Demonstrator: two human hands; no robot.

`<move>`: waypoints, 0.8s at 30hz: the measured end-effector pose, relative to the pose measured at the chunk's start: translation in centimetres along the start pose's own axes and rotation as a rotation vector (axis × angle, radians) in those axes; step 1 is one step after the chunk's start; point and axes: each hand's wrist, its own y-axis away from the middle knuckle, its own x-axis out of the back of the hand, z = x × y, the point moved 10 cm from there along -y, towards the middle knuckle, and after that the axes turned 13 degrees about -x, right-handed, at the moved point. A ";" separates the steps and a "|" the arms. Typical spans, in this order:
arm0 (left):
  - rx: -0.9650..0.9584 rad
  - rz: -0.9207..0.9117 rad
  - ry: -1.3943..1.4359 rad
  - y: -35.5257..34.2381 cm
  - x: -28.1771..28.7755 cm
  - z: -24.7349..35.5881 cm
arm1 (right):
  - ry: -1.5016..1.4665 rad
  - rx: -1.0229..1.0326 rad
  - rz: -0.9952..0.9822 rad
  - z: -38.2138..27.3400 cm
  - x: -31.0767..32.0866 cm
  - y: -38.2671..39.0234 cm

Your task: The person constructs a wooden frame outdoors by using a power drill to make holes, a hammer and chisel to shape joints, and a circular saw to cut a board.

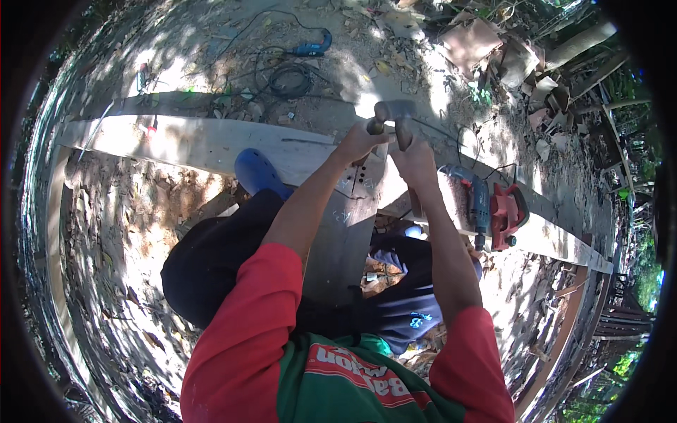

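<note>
A red and green shirt [352, 377] fills the bottom of the frame, nearest the camera. The hammer [396, 110] is just above the centre, its head uppermost; the right hand [415, 163] has its fingers wrapped around the handle. Just beside it, the left hand [360, 144] has its fingers curled around a dark-ended hand tool [375, 127], whose lower end cannot be made out. Both hands are over the far end of a thick board [338, 243], which runs up the frame between the legs and bears small dark holes and pale marks. A long plank [197, 144] crosses the left half, with a blue shoe [255, 171] against its near edge. Right of centre, a teal drill [480, 204] lies beside a red power tool [505, 217] on the surface [546, 220]. At the upper middle, a coiled cable [289, 81] and a blue power tool [312, 48] lie on the ground [345, 42].
</note>
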 end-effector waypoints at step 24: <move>-0.143 0.586 0.112 19.6 4.9 3.5 | 0.179 -0.124 -0.261 20.1 -18.1 12.3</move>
